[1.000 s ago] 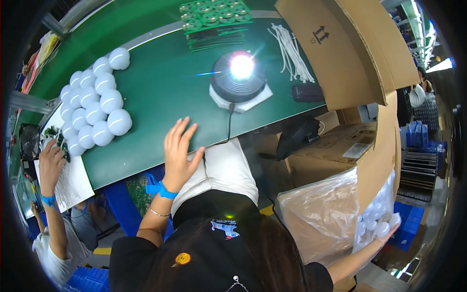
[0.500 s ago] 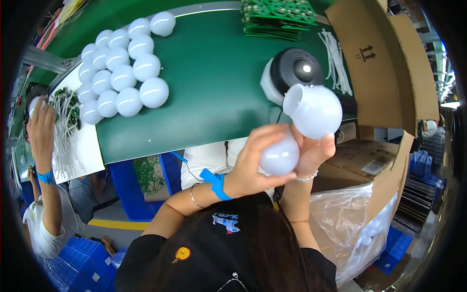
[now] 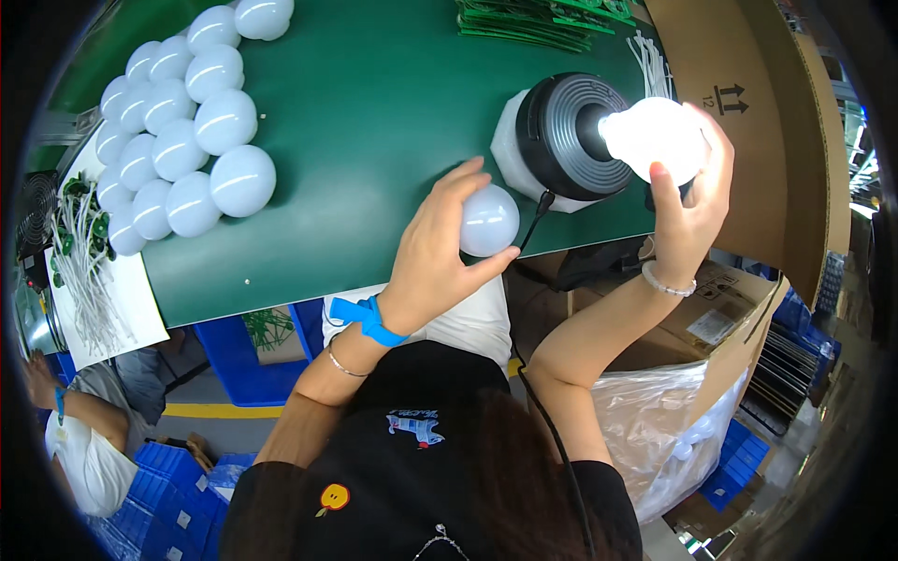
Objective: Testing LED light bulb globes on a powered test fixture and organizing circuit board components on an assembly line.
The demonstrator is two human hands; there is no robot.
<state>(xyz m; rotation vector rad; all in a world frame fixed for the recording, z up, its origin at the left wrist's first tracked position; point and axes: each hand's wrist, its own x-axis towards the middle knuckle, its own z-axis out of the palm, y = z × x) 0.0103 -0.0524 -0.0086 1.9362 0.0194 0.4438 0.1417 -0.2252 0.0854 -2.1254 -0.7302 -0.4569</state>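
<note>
My right hand (image 3: pixel 697 187) grips a round white bulb cover (image 3: pixel 655 140) that glows brightly. Its neck meets the raised centre of a black, ringed round device (image 3: pixel 561 131); whether they touch, I cannot tell. That device rests on a whitish block (image 3: pixel 508 140) on the green table. Nearer the table's front edge, my left hand (image 3: pixel 435 229) curls round a second white globe bulb cover (image 3: pixel 489 221), which is unlit. To the left, several similar white globes (image 3: pixel 226 122) stand in close rows on the tabletop.
A stack of green circuit boards (image 3: pixel 533 23) and white cable ties (image 3: pixel 652 65) lie at the back. An open cardboard box (image 3: pixel 720 56) stands right; another, plastic-lined (image 3: pixel 645 411), sits below it. A black cable (image 3: pixel 538 224) leaves the device. At far left is a co-worker's arm (image 3: pixel 89 411).
My hands have moved apart. The right one has carried its globe to the black device, and the globe now glows. My left hand has shifted left and lower over the table with the other globe.
</note>
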